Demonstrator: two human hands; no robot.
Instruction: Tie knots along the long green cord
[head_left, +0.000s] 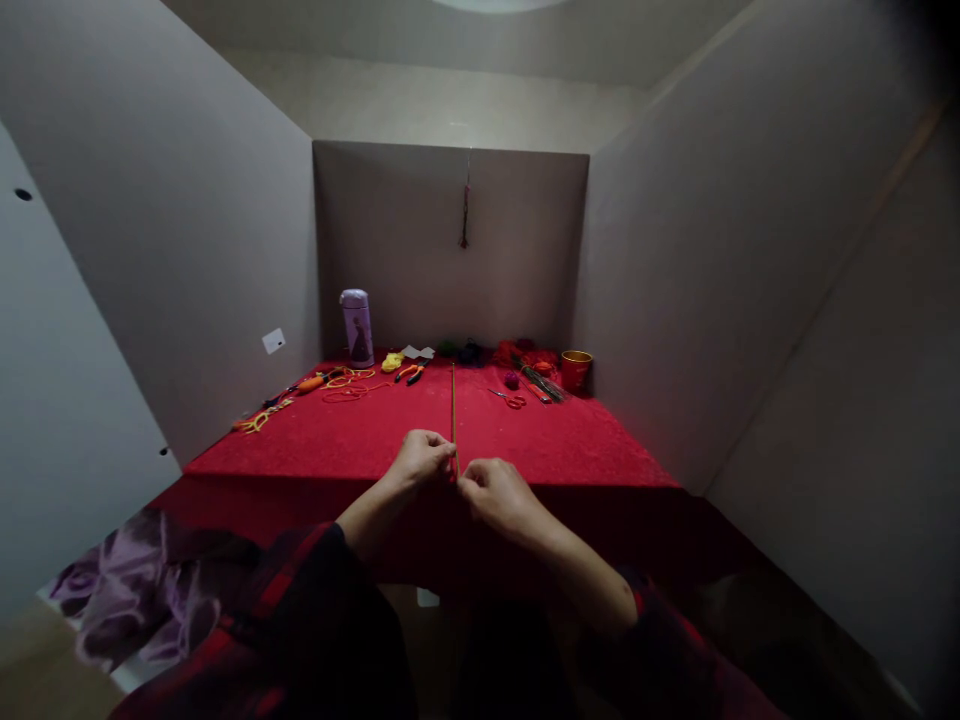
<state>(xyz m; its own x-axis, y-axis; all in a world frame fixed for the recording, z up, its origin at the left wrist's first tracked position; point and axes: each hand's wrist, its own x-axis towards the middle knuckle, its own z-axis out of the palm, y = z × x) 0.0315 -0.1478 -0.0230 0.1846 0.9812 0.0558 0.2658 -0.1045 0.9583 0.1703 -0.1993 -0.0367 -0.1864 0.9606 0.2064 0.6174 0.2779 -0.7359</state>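
A thin olive-brown cord (453, 410) stretches straight from the far part of the red-covered table to my hands at its front edge. My left hand (423, 458) is closed, thumb and fingers pinched on the cord just above the edge. Slightly lower and to the right, my right hand (499, 492) pinches at the cord's near end. A bit of red shows between the hands, too small to make out. How the cord's far end is held cannot be seen clearly.
On the red cloth (360, 440) lie orange-handled pliers (411, 373), red scissors (508, 399) and yellow yarn (392, 362). A purple bottle (358, 330) stands back left, a red cup (576, 372) back right. Grey panels (450, 270) enclose the table.
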